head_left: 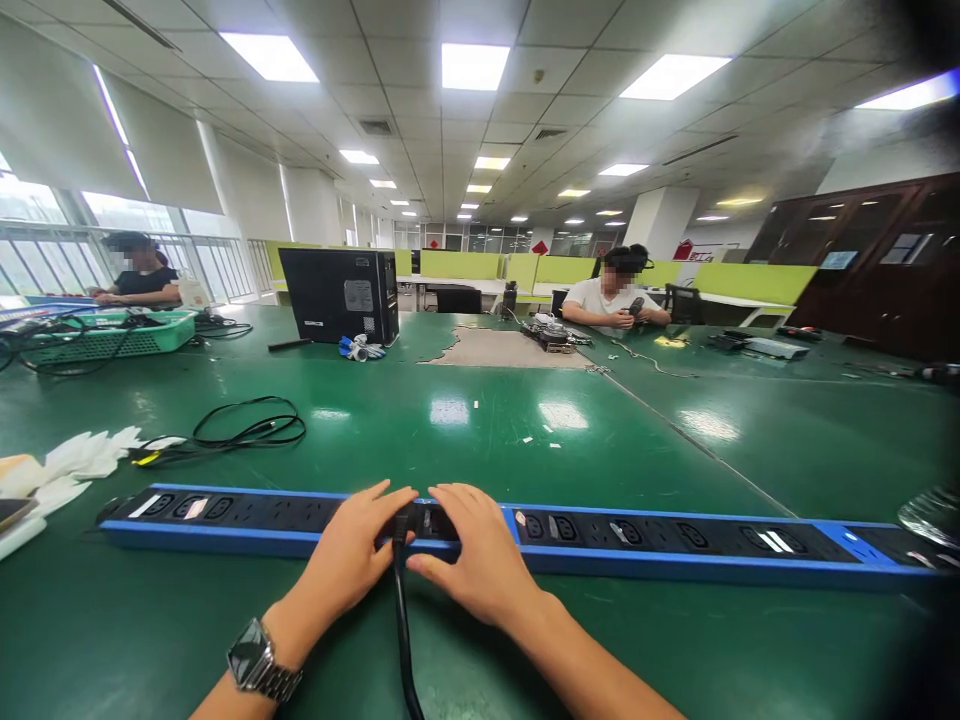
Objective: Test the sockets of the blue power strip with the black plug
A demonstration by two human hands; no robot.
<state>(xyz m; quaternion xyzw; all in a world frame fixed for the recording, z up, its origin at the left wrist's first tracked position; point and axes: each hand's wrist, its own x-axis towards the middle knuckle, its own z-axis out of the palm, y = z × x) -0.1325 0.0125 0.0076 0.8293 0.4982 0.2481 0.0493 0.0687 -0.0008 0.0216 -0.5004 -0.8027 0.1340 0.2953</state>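
Note:
A long blue-edged power strip [285, 512] with black sockets lies across the green table in front of me. My left hand [360, 545] is at its middle, thumb and fingers closed around the plug [402, 524] of a thick black cable [405, 640]. The plug sits at the strip's face; how deep it goes in is hidden by my fingers. Just to the right, my right hand [484, 555] grips the strip, fingers over the far edge and thumb at the near side. A metal-banded watch [255, 655] is on my left wrist.
A coiled black cable [251, 425] and white gloves [90, 465] lie at left. Farther back stand a green basket [120, 340], a black computer case [337, 295] and blue-white gloves [361, 348]. Electronic parts [555, 332] lie near a seated person [619, 295]; another person [142, 275] sits far left.

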